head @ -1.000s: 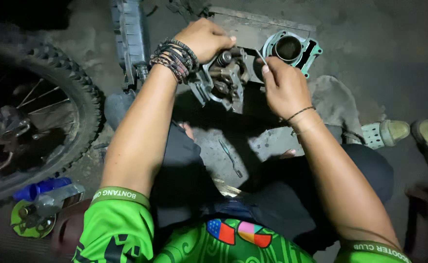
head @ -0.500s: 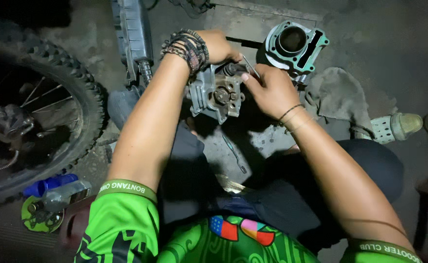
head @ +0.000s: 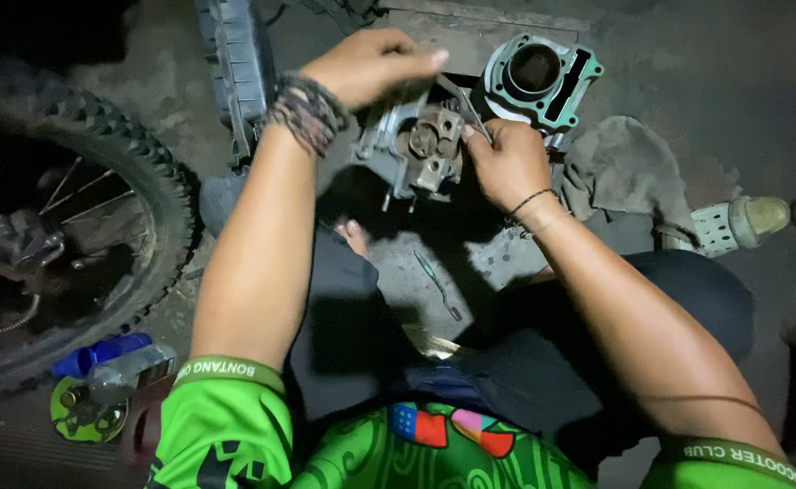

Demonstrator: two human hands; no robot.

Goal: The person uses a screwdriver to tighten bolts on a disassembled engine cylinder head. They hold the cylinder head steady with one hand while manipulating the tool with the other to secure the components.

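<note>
Plainly, from the head view, your left hand (head: 371,65) rests fingers-closed on top of the cylinder head (head: 416,149), which sits on the floor (head: 706,81) before your knees. Your right hand (head: 505,163) pinches a thin metal tool (head: 461,101) against it. That casting looks heavy, stiff and probably oily; grip its outer body, not the studs. Dim, gritty floor; a tyre (head: 144,181) left, a cylinder block (head: 543,77) and rag (head: 620,167) just beyond.

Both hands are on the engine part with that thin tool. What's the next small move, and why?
Probably steady the cylinder head with the left hand and press the thin metal tool gently at its face. The right hand grips the tool low while the left fingertips pinch near its upper end, so it looks set for scraping or prying.
</note>
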